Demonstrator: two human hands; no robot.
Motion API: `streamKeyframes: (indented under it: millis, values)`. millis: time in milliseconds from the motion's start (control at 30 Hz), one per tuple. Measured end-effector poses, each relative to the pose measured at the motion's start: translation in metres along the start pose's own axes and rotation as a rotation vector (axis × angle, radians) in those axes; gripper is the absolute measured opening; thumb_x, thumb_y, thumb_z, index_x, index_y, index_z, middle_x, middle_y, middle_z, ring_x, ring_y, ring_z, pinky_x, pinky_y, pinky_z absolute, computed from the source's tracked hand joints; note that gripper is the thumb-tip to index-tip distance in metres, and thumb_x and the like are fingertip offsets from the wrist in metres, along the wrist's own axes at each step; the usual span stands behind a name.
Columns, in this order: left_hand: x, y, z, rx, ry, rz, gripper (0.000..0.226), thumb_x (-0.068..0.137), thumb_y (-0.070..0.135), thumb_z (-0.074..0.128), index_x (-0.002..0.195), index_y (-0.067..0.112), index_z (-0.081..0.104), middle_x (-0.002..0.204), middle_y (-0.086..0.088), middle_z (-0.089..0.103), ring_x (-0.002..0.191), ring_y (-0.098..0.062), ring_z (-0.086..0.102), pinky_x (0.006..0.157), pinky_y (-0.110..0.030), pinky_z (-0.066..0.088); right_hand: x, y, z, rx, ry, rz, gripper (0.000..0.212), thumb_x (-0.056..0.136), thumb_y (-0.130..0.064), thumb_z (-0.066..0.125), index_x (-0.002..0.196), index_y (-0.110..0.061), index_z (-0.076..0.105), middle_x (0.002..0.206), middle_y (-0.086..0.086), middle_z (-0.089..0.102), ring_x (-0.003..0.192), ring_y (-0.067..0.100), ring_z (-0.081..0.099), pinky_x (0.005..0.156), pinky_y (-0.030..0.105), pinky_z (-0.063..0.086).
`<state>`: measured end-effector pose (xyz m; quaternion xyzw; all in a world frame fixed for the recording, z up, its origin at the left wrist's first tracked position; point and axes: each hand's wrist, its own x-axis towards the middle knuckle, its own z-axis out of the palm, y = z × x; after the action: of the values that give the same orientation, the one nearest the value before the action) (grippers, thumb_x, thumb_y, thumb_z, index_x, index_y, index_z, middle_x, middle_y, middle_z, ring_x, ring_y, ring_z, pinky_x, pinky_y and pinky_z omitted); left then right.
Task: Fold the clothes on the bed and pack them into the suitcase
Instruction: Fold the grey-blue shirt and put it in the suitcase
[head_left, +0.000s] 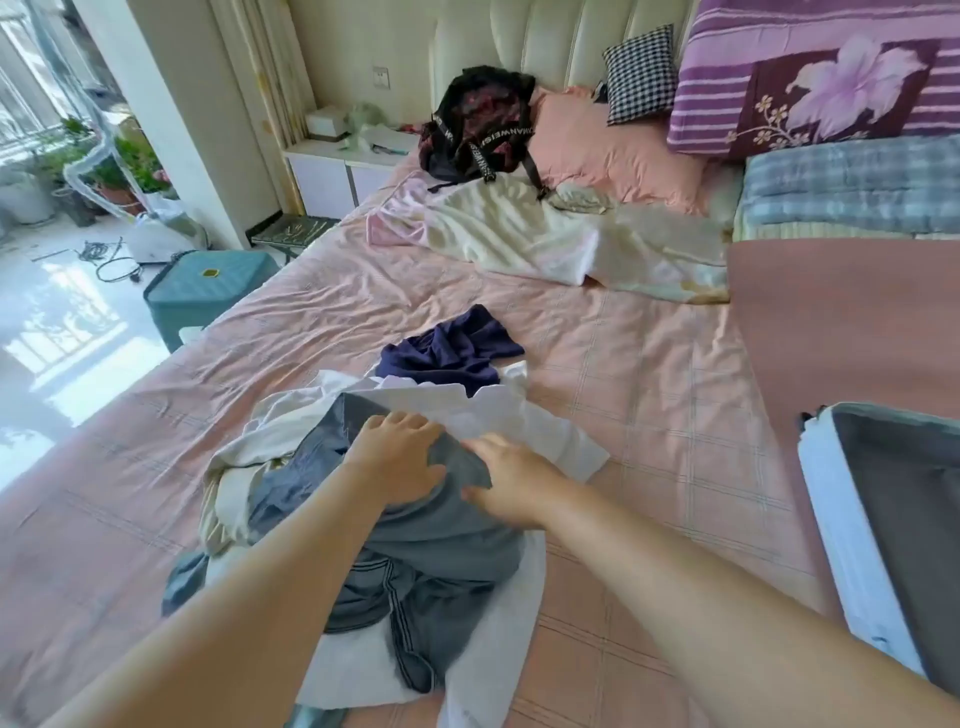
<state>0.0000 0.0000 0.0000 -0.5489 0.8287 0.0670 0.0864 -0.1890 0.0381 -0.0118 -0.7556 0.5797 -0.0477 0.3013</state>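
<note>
My left hand (397, 457) lies flat, fingers spread, on the grey garment (441, 545) heaped mid-bed; my right hand (506, 480) pinches its edge beside a white shirt (524, 415). A navy garment (449, 351) lies just beyond. The open suitcase (836, 519) sits at the bed's right edge, its grey lining showing. Far off, a black backpack (480, 122) with straps whose lettering I cannot read rests against a pink pillow (613, 150). The pink bedsheet (649, 364) between pile and suitcase is bare. A teal suitcase (208, 291) stands on the floor, left.

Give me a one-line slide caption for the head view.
Both hands, left and right, on grey garment atop bed's clothes pile; open suitcase at right.
</note>
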Motion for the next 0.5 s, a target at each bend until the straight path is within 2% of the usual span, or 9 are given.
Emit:
streamKeyframes:
  millis: [100, 133, 233, 300, 333, 367, 400, 433, 500]
  values:
    - [0.010, -0.015, 0.049, 0.140, 0.026, 0.000, 0.071, 0.089, 0.062, 0.047, 0.152, 0.035, 0.029, 0.160, 0.003, 0.027, 0.148, -0.025, 0.021, 0.120, -0.043, 0.015, 0.024, 0.024, 0.045, -0.056, -0.064, 0.021, 0.101, 0.088, -0.051, 0.068, 0.160, -0.033, 0.001, 0.167, -0.007, -0.006, 0.153, 0.022, 0.008, 0.118, 0.049, 0.030]
    - [0.013, -0.020, 0.064, 0.167, 0.034, -0.001, 0.066, 0.091, 0.061, 0.045, 0.152, 0.038, 0.031, 0.160, 0.002, 0.027, 0.148, -0.025, 0.020, 0.120, -0.043, 0.014, 0.031, 0.035, 0.059, -0.066, -0.077, 0.038, 0.109, 0.084, -0.054, 0.070, 0.158, -0.037, -0.007, 0.166, -0.010, -0.010, 0.153, 0.023, 0.007, 0.117, 0.051, 0.030]
    - [0.028, -0.033, 0.098, 0.192, 0.215, 0.079, 0.042, 0.098, 0.046, 0.037, 0.134, 0.044, 0.056, 0.147, 0.002, 0.050, 0.137, -0.028, 0.041, 0.111, -0.043, 0.030, 0.052, 0.064, 0.096, -0.081, 0.025, 0.055, 0.114, 0.079, -0.063, 0.069, 0.154, -0.045, -0.016, 0.162, -0.003, 0.013, 0.141, 0.033, 0.037, 0.105, 0.051, 0.043]
    - [0.036, -0.036, 0.105, 0.173, 0.353, 0.107, 0.033, 0.099, 0.038, 0.042, 0.121, 0.040, 0.067, 0.124, 0.006, 0.067, 0.119, -0.026, 0.057, 0.097, -0.039, 0.041, 0.059, 0.075, 0.109, -0.053, 0.114, 0.034, 0.091, 0.088, -0.057, 0.063, 0.157, -0.041, 0.007, 0.151, 0.003, 0.040, 0.128, 0.034, 0.051, 0.098, 0.044, 0.047]
    - [0.039, -0.036, 0.106, 0.169, 0.397, 0.115, 0.029, 0.100, 0.034, 0.045, 0.117, 0.038, 0.068, 0.115, 0.008, 0.070, 0.113, -0.025, 0.060, 0.092, -0.036, 0.043, 0.061, 0.080, 0.115, -0.058, 0.170, 0.002, 0.067, 0.093, -0.051, 0.060, 0.151, -0.037, 0.029, 0.141, 0.003, 0.052, 0.120, 0.033, 0.056, 0.094, 0.041, 0.048]
    - [0.042, -0.034, 0.107, 0.173, 0.436, 0.127, 0.026, 0.101, 0.031, 0.046, 0.113, 0.035, 0.069, 0.107, 0.007, 0.071, 0.107, -0.025, 0.061, 0.087, -0.035, 0.044, 0.061, 0.081, 0.118, -0.048, 0.251, -0.046, 0.040, 0.096, -0.046, 0.057, 0.133, -0.032, 0.049, 0.127, 0.003, 0.061, 0.112, 0.032, 0.059, 0.088, 0.040, 0.049]
    - [0.045, -0.030, 0.105, 0.179, 0.478, 0.154, 0.022, 0.100, 0.027, 0.049, 0.108, 0.031, 0.069, 0.098, 0.005, 0.071, 0.099, -0.026, 0.063, 0.082, -0.035, 0.046, 0.060, 0.082, 0.121, -0.002, 0.333, -0.084, 0.018, 0.098, -0.040, 0.056, 0.111, -0.028, 0.056, 0.113, 0.002, 0.064, 0.105, 0.030, 0.060, 0.083, 0.039, 0.048]
    - [0.047, -0.025, 0.103, 0.191, 0.524, 0.184, 0.017, 0.097, 0.022, 0.053, 0.103, 0.027, 0.068, 0.090, 0.003, 0.070, 0.091, -0.028, 0.064, 0.076, -0.036, 0.048, 0.056, 0.083, 0.122, 0.055, 0.410, -0.115, 0.008, 0.098, -0.036, 0.056, 0.096, -0.029, 0.053, 0.105, 0.001, 0.063, 0.100, 0.028, 0.059, 0.080, 0.039, 0.046]
    - [0.050, -0.013, 0.099, 0.186, 0.621, 0.217, 0.011, 0.095, 0.018, 0.057, 0.098, 0.022, 0.067, 0.082, 0.001, 0.068, 0.080, -0.030, 0.064, 0.067, -0.037, 0.050, 0.047, 0.089, 0.121, 0.162, 0.537, -0.170, 0.017, 0.098, -0.028, 0.056, 0.086, -0.036, 0.047, 0.099, -0.002, 0.057, 0.094, 0.020, 0.053, 0.079, 0.037, 0.042]
